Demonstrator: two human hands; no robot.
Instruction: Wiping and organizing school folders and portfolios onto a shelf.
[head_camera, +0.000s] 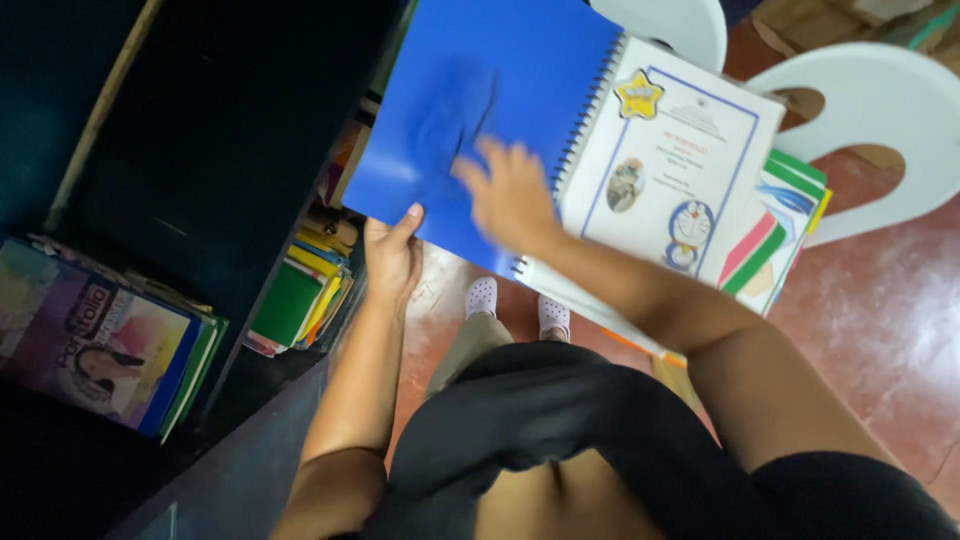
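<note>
Spiral book (600, 130) open at top centre of frame, blue cover (480, 110) swung left, white title page (670, 165) on the right side. Left hand (392, 258) grasps the cover's lower left corner, thumb on top. Right hand (510, 195) blurred, fingers spread flat on the cover near the spiral; not clenched, can't tell if it grips anything. Book held in the air above the feet. More booklets (785, 230) stacked under it at right, green and red edges poking out.

Around: dark shelf (200, 130) fills upper left, close to the cover's left edge. Colourful book stack (300, 295) in the shelf just below-left of the left hand. Magazine pile (95, 340) at far left. White chairs (860, 110) upper right, right behind the booklets. White shoes (515, 300) at centre on red floor (880, 330). Open floor at right and lower right; left side hemmed by shelf.
</note>
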